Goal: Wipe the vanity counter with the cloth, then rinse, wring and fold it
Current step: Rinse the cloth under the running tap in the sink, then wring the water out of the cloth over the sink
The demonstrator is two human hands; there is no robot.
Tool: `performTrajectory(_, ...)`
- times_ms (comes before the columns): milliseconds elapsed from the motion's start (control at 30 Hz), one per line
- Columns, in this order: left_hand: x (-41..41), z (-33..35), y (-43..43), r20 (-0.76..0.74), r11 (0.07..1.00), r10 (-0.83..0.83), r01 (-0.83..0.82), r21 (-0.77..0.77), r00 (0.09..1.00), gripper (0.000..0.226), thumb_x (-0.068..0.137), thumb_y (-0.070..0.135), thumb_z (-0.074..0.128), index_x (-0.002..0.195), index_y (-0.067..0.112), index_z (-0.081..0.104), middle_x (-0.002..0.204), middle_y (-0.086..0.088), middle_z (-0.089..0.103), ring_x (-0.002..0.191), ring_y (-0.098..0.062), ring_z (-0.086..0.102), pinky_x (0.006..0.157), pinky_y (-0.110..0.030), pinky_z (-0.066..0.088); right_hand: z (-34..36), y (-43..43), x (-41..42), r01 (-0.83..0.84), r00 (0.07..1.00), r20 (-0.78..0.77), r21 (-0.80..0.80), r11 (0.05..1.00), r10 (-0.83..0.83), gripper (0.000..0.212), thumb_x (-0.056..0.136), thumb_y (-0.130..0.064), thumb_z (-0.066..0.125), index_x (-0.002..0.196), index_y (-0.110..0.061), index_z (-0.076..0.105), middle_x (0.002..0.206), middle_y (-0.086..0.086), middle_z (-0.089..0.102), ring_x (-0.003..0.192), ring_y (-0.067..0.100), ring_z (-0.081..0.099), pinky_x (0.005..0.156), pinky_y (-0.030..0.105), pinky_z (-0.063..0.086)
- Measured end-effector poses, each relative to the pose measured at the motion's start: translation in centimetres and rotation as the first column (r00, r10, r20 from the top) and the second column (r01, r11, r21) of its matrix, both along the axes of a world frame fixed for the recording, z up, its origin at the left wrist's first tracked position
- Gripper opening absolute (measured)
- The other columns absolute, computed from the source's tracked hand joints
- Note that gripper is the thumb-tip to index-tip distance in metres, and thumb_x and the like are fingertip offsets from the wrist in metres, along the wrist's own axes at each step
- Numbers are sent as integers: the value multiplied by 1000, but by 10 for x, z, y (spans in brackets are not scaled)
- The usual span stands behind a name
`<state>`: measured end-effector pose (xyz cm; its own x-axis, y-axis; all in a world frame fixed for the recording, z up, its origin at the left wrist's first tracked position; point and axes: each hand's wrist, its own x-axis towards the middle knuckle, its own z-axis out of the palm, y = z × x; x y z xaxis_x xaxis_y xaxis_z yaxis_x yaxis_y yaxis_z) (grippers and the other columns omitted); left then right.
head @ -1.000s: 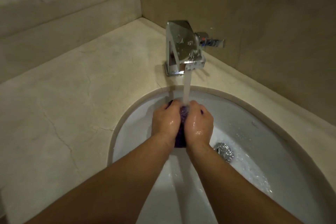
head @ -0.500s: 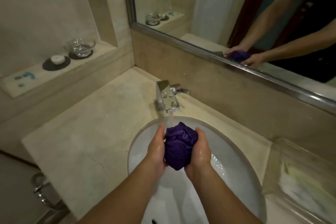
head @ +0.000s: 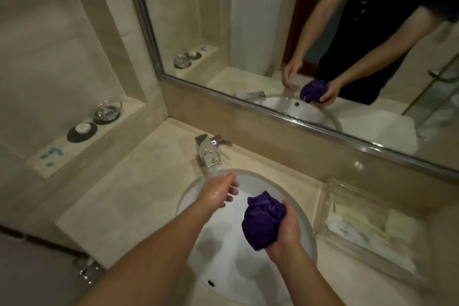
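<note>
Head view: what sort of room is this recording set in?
A bathroom, possibly a hotel's: a white sink set in a stone-look vanity counter, a chrome faucet behind it, and a wide wall mirror above.

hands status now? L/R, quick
Left hand: open, wet, holds nothing, near the faucet.
Right hand: grips the bunched purple cloth over the sink.
</note>
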<state>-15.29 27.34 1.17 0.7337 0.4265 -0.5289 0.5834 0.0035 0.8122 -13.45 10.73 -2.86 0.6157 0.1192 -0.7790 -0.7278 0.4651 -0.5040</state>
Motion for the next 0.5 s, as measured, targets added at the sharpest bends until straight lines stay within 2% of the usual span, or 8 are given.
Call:
performTrajectory(167,38,5,2,44,984,-148,143,103,988,51,99,56,44,97,14,72,95,-4,75,86,-22,69,83,-37,52,-9,-9,6,38,999,-9,-8,999,-38,59,81,-51,62,120,-7,71,121,20,70,111,43,67,96,57,53)
performTrajectory(233,52,0,10,34,957,-233,223,183,972,48,97,57,46,93,16,72,91,-1,75,86,-22,70,84,-36,52,-9,-6,9,46,999,-7,-14,999,-46,58,79,-50,64,119,-9,72,121,18,71,113,42,66,96,54,53)
performTrajectory(367,91,-14,43,-65,752,-454,421,508,889,26,90,49,61,83,26,69,86,6,72,85,-18,67,81,-33,53,-23,1,14,128,992,4,-56,990,-128,40,90,-44,62,108,-11,75,97,10,75,91,34,71,84,43,56)
performTrajectory(433,110,-21,63,-116,662,-490,455,595,864,12,87,39,66,87,29,72,91,8,73,89,-17,68,83,-32,55,-28,8,9,162,986,-10,-79,984,-164,41,90,-46,62,106,-11,76,95,10,75,89,32,70,84,44,57)
performTrajectory(500,127,-29,86,-192,563,-520,503,656,832,14,85,32,67,98,32,74,100,11,71,94,-16,67,87,-31,54,-33,20,-2,220,974,-24,-95,971,-224,43,92,-47,61,104,-10,77,97,12,76,90,33,71,88,46,57)
